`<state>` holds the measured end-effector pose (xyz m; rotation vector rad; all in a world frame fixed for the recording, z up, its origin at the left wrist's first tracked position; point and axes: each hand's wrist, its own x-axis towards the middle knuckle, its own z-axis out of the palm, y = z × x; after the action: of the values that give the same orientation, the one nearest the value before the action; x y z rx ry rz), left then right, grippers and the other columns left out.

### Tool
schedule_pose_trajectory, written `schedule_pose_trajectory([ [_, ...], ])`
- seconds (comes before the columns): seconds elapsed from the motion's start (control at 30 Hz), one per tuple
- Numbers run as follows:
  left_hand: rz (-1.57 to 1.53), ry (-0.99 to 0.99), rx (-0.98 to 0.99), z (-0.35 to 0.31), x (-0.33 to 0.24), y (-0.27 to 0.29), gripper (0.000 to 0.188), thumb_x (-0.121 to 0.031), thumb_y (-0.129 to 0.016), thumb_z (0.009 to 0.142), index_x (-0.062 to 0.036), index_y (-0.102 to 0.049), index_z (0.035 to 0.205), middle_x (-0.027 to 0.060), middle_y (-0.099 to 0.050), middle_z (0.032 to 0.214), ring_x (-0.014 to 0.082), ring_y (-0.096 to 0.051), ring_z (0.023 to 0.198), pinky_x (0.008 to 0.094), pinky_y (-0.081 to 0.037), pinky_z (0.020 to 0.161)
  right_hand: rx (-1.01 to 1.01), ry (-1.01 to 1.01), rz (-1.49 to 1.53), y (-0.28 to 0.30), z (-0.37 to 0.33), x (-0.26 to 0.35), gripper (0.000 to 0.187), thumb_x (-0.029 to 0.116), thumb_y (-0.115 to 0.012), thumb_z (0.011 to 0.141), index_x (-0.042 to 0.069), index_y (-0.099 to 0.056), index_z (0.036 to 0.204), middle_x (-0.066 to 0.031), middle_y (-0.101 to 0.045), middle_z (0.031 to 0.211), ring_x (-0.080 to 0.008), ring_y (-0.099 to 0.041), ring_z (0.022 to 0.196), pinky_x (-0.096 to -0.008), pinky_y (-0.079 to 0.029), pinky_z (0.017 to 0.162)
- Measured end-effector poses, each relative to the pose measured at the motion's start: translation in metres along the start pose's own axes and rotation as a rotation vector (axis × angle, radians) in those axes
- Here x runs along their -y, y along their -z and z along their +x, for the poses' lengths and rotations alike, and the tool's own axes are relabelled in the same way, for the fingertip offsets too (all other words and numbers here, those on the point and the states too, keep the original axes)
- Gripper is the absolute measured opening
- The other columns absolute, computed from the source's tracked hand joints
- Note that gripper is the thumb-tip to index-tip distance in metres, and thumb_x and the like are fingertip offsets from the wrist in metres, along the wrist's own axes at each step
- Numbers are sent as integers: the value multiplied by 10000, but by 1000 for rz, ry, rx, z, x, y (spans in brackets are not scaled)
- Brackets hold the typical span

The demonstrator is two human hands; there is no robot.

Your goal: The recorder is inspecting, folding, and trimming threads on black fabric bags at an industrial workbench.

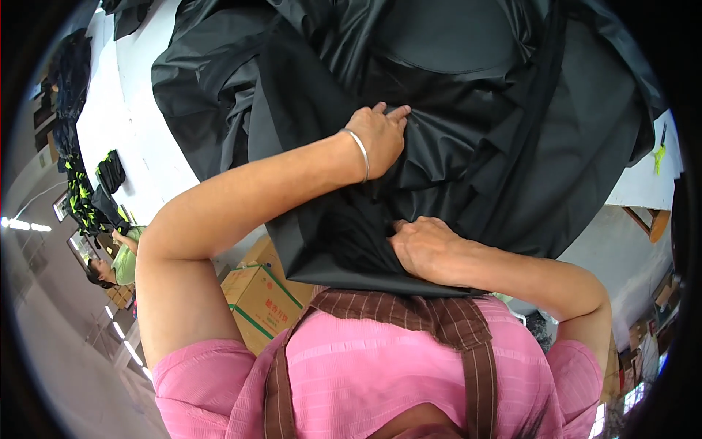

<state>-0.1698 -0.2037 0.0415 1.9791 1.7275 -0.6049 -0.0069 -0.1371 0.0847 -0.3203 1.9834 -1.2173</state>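
A large black garment (578,168) of smooth, slightly glossy cloth lies spread and rumpled in front of me, hanging over the near table edge. Near its middle, my left hand (380,139), with a silver bangle at the wrist, rests on the creased cloth, index and middle fingers stretched out. Closer to my body, my right hand (428,249) is closed with its fingers curled into a fold of the garment. Its fingertips are partly hidden in the cloth. At the far side, a smooth panel (450,36) with a curved lower edge shows.
The garment covers much of a white table (121,95). Dark clothes (69,80) lie along its left side, near a person in green (126,260). Below the table, at my left, stands a cardboard box (263,300) with green straps. A yellow-green item (659,157) lies at the right.
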Motion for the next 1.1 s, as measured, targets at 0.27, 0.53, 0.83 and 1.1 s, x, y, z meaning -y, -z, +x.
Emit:
schedule_pose_trajectory([
  [0.27, 251, -96, 197, -52, -47, 77, 202, -172, -608, 776, -83, -726, 913, 97, -669, 1011, 216, -631, 954, 351, -469, 658, -1, -68, -44, 4, 3, 0, 271, 125, -453, 880, 53, -693, 984, -173, -689, 919, -320, -674, 891, -428, -539, 780],
  [0.53, -3, -197, 128, -60, -34, 41, 298, -161, -556, 829, -121, -642, 1111, 43, -623, 973, 214, -589, 964, 541, -324, 1044, -594, -228, 275, 8, -11, -52, 299, 100, -686, 778, -1, -588, 1041, -192, -643, 966, -336, -628, 935, -383, -499, 815],
  [0.83, -268, -21, 44, -46, -54, -17, 435, -219, -458, 939, -218, -493, 1373, 119, -189, 1555, 368, -338, 1354, 630, -449, 887, -974, -313, 242, 57, -6, -74, 213, 129, -692, 797, 8, -612, 953, -172, -646, 888, -349, -634, 814, -381, -492, 709],
  [1.1, -461, 45, 124, -37, -54, -33, 376, -255, -419, 960, -230, -548, 1312, 127, -150, 1562, 339, -226, 1419, 729, -375, 910, -783, -379, -440, 43, 29, -102, 122, 109, -666, 773, 53, -678, 881, -137, -595, 943, -318, -672, 745, -423, -546, 643],
])
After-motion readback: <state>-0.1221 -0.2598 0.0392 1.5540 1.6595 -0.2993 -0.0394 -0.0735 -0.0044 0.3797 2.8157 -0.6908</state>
